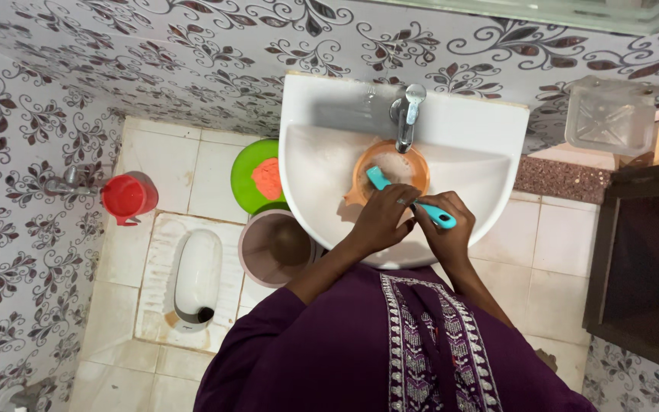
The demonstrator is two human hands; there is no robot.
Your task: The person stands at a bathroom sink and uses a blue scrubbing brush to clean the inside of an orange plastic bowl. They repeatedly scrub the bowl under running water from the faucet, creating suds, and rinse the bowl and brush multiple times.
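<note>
Both hands (413, 221) clasp a turquoise brush (409, 197) over the orange bowl (390, 169).

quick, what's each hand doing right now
Left hand: resting on the orange mug in the sink; grip cannot be told.
Right hand: closed on the teal brush.

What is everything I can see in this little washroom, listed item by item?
Washbasin: one, white, fixed to the patterned wall.
Tap: one, silver, above the basin.
Bowl: one, orange, inside the basin under the tap.
Brush: one, turquoise, head in the bowl.
Green tub: one, on the floor left of the basin, an orange piece inside.
Bucket: one, pale pink, below the basin's left edge.
Red mug: one, by a wall tap at left.
Floor toilet: one, white, lower left.
Clear container: one, on the ledge at right.
Left hand: on the brush.
Right hand: gripping the brush handle.
</note>
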